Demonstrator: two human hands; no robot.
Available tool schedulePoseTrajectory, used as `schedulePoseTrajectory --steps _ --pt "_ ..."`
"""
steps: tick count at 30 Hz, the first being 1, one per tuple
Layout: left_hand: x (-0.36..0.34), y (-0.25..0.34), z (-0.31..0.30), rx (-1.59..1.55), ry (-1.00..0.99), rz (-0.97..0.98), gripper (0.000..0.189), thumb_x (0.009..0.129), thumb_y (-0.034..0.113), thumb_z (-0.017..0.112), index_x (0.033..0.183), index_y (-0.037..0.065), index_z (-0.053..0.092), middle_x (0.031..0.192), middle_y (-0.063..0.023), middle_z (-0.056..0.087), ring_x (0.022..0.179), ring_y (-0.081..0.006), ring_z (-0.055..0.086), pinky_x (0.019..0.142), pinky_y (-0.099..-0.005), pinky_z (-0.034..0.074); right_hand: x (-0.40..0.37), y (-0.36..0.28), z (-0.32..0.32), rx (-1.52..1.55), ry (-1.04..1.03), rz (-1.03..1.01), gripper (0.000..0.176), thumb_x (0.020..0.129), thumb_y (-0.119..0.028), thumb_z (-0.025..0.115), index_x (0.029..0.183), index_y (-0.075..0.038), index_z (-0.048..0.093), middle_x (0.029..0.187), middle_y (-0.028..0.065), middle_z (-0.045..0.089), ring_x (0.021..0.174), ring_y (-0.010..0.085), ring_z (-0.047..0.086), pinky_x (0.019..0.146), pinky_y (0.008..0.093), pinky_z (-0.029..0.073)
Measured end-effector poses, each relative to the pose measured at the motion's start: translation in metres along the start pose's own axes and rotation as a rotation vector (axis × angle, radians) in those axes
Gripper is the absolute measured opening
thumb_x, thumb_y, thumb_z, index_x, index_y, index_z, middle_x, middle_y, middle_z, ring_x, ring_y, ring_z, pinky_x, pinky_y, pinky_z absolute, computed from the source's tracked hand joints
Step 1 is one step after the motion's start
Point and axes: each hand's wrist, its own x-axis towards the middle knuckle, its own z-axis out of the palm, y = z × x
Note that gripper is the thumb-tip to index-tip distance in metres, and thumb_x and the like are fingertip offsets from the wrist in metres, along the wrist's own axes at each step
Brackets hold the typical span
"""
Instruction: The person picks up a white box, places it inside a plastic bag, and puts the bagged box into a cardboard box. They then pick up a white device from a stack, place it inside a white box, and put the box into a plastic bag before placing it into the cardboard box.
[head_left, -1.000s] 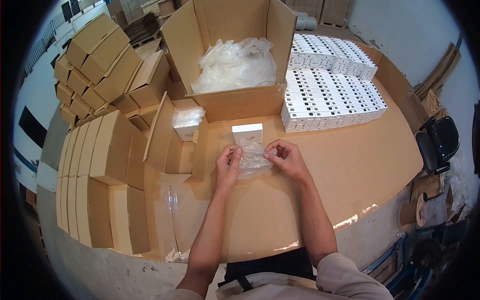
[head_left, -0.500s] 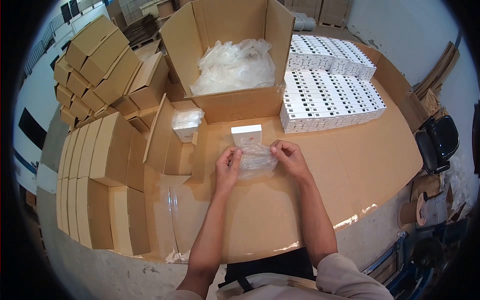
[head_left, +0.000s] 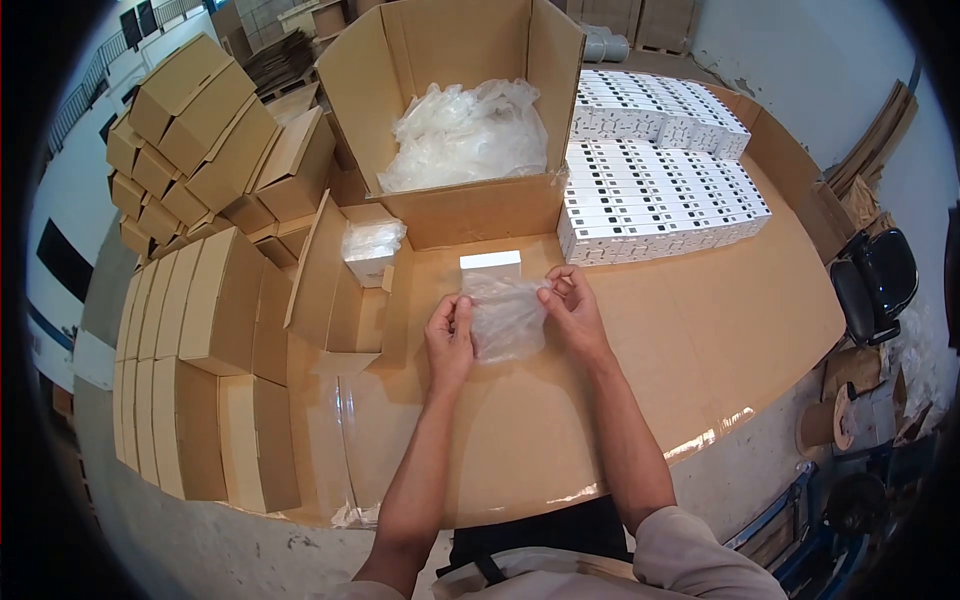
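Observation:
A clear plastic bag (head_left: pixel 508 325) is stretched between my two hands above the cardboard-covered table. My left hand (head_left: pixel 452 332) pinches its left edge, and my right hand (head_left: pixel 573 305) grips the upper right corner between thumb and fingers. Just behind the bag lies a small white box (head_left: pixel 490 264), its lower part covered by the plastic from this angle. To the left, an open long carton (head_left: pixel 345 315) holds white boxes wrapped in clear plastic (head_left: pixel 373 250) at its far end.
A large open carton (head_left: pixel 470 210) full of crumpled plastic bags (head_left: pixel 465 135) stands at the back. Rows of white boxes (head_left: pixel 665 205) are stacked at the right rear. Brown cartons (head_left: pixel 190 300) are piled on the left. A black chair (head_left: pixel 880 285) stands beyond the table's right edge.
The bag has been spread flatter and wider, and now hides more of the white box's front. My left hand has shifted slightly left and down; my right hand has turned a little.

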Motion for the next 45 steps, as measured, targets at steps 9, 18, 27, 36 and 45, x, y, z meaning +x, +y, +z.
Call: schedulePoseTrajectory --steps 9,18,27,36,45 --pt "0.006 -0.013 0.002 -0.04 0.171 0.132 0.025 0.11 0.023 0.053 0.104 0.002 0.063 0.085 0.0032 0.061 0.078 -0.0049 0.054 0.071 -0.0235 0.046 -0.01 0.008 0.01 -0.358 -0.346 0.345 0.027 0.094 -0.016 0.077 0.116 -0.002 0.07 0.089 -0.0019 0.068 0.075 0.0054 0.058 0.067 0.0262 0.05" --pt "0.005 -0.004 -0.002 0.019 0.218 0.103 0.029 0.108 0.026 0.056 0.091 0.002 0.061 0.078 0.0037 0.058 0.072 -0.0033 0.049 0.06 -0.022 0.04 -0.011 -0.001 0.006 -0.517 -0.366 0.299 0.035 0.095 -0.033 0.077 0.073 -0.007 0.068 0.06 -0.0058 0.053 0.055 0.0036 0.041 0.049 0.0264 0.031" --pt "0.007 -0.007 -0.004 0.048 0.233 0.1 0.032 0.109 0.026 0.054 0.091 0.001 0.066 0.077 0.0033 0.058 0.07 -0.0035 0.048 0.061 -0.0233 0.039 -0.012 -0.005 0.0 -0.487 -0.35 0.28 0.041 0.098 -0.033 0.073 0.071 -0.004 0.064 0.062 -0.0073 0.051 0.058 0.0028 0.04 0.052 0.0268 0.029" --pt "0.001 -0.001 0.004 -0.227 -0.159 -0.065 0.031 0.1 0.015 0.068 0.126 0.001 0.058 0.109 -0.0079 0.072 0.092 -0.0102 0.066 0.081 -0.0258 0.053 -0.003 0.019 -0.006 -0.383 -0.099 0.076 0.016 0.101 -0.017 0.07 0.096 -0.002 0.069 0.079 -0.007 0.059 0.071 0.0013 0.048 0.06 0.0229 0.04" --pt "-0.003 0.01 0.001 -0.245 -0.369 -0.216 0.04 0.094 0.006 0.074 0.13 0.001 0.057 0.11 -0.0078 0.072 0.084 -0.0091 0.067 0.066 -0.0237 0.054 -0.009 0.003 0.008 -0.386 -0.034 0.111 0.025 0.099 -0.02 0.073 0.113 0.0 0.071 0.095 0.0013 0.073 0.086 0.0082 0.064 0.076 0.026 0.052"
